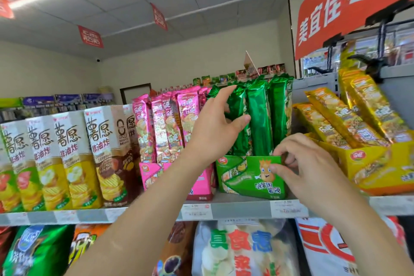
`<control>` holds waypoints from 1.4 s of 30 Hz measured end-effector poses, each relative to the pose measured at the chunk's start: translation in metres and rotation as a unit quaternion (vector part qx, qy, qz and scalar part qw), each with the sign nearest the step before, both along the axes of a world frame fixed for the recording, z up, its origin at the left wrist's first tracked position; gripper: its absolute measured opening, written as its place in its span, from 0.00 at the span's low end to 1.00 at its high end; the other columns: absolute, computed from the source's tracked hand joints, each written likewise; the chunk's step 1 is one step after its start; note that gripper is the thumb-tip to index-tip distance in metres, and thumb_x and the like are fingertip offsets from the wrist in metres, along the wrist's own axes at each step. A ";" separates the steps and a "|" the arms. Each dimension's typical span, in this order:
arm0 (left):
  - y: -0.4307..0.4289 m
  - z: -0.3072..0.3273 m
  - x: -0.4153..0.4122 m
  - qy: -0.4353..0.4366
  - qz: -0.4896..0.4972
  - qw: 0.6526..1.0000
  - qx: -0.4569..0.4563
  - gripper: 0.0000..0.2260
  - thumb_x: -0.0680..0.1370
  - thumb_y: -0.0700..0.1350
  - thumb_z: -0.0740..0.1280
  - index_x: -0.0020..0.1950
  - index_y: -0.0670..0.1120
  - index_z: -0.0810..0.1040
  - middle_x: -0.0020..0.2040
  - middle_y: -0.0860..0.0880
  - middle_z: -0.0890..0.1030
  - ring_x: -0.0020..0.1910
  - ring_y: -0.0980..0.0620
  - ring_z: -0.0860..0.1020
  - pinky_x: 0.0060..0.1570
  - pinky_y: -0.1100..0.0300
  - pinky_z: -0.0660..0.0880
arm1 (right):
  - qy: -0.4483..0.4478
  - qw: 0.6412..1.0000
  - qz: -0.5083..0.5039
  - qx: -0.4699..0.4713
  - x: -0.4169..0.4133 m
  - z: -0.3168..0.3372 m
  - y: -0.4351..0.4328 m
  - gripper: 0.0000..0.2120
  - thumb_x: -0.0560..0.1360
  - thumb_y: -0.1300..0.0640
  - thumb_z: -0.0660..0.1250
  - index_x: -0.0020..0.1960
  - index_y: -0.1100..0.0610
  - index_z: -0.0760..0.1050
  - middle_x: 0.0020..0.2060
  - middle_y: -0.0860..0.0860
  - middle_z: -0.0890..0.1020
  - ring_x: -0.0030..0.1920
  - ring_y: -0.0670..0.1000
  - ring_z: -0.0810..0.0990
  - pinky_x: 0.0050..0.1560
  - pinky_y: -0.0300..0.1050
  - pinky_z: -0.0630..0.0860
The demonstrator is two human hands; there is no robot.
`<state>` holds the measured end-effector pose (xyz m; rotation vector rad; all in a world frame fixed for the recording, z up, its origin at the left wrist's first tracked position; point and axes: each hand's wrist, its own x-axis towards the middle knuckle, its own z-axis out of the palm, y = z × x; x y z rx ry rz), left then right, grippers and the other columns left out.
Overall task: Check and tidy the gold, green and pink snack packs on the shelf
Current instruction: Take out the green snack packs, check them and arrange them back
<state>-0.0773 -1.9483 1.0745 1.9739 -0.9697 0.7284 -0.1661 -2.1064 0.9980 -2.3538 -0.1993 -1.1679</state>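
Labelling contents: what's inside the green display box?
The green display box holds upright green foil packs; the left hand grips the leftmost ones, the right hand pinches the box's front rim. The box front hides the packs' lower ends, and any rows behind cannot be seen.

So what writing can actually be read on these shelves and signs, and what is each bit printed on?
"美宜佳": large red hanging banner, top right.
"薯愿", "非油炸": tall cardboard crisp boxes, left.
"真食惠": white plastic bag, lower shelf.
"乐吧": pink foil snack packs.
Too blurred: white price tags, small red ceiling tags, green cardboard display box.
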 end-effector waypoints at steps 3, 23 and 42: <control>0.006 -0.002 -0.004 0.020 -0.001 1.000 -0.009 0.31 0.78 0.46 0.70 0.76 0.56 0.58 0.48 0.56 0.71 0.41 0.53 0.78 0.41 0.55 0.78 | 0.003 1.000 0.021 -0.007 0.001 0.002 0.005 0.11 0.71 0.57 0.75 0.43 0.50 0.73 0.42 0.44 0.72 0.39 0.41 0.73 0.41 0.43 0.71; 0.011 -0.066 -0.049 -0.112 0.156 0.971 0.144 0.11 0.77 0.55 0.67 0.55 0.51 0.78 0.53 0.49 0.74 0.37 0.44 0.77 0.35 0.54 0.74 | -0.097 0.989 -0.110 -0.002 -0.030 0.004 -0.018 0.09 0.72 0.57 0.70 0.52 0.52 0.77 0.47 0.46 0.75 0.49 0.48 0.73 0.46 0.43 0.69; 0.020 -0.064 -0.042 -0.190 0.332 0.888 0.255 0.17 0.56 0.29 0.77 0.40 0.43 0.79 0.29 0.45 0.76 0.31 0.42 0.76 0.25 0.64 0.56 | 0.006 0.989 -0.112 -0.094 -0.034 0.000 -0.033 0.18 0.70 0.66 0.74 0.53 0.48 0.78 0.45 0.44 0.83 0.48 0.53 0.80 0.46 0.45 0.56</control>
